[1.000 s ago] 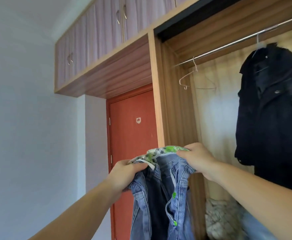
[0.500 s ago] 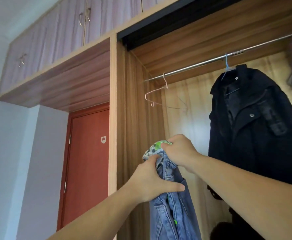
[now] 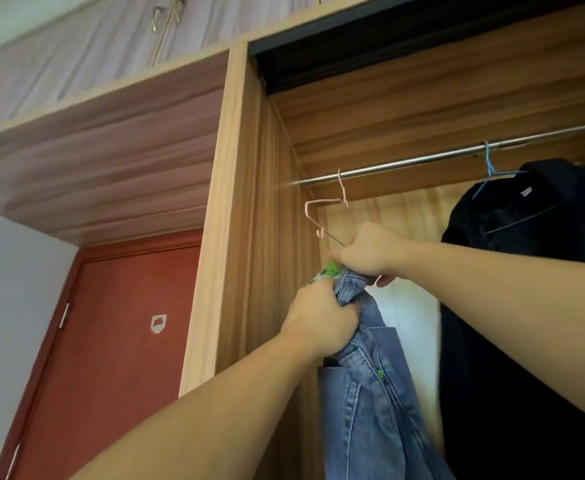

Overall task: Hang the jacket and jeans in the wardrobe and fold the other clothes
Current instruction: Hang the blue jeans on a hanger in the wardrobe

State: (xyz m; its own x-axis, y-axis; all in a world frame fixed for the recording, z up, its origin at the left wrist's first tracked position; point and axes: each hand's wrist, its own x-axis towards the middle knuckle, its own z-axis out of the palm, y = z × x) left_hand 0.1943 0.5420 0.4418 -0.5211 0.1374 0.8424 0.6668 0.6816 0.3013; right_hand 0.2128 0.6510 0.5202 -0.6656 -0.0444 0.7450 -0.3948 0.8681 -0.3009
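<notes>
The blue jeans (image 3: 370, 393) hang down inside the wardrobe, their waistband with green-patterned lining bunched at the top. My left hand (image 3: 322, 320) grips the bunched waist from below. Just above it, my right hand (image 3: 367, 251) holds the top of the jeans against the lower wire of a pink hanger (image 3: 329, 209). That hanger hooks over the steel rail (image 3: 422, 162). The dark jacket (image 3: 533, 271) hangs to the right on a blue hanger (image 3: 490, 171).
The wardrobe's wooden side panel (image 3: 242, 237) stands immediately left of my hands. A red door (image 3: 117, 341) is further left, under upper cabinets with metal handles (image 3: 169, 12). A pale cloth (image 3: 408, 327) shows behind the jeans.
Both hands have lifted the jeans up and right to the pink hanger. My right hand now holds the hanger's lower wire, and the view has moved closer to the rail.
</notes>
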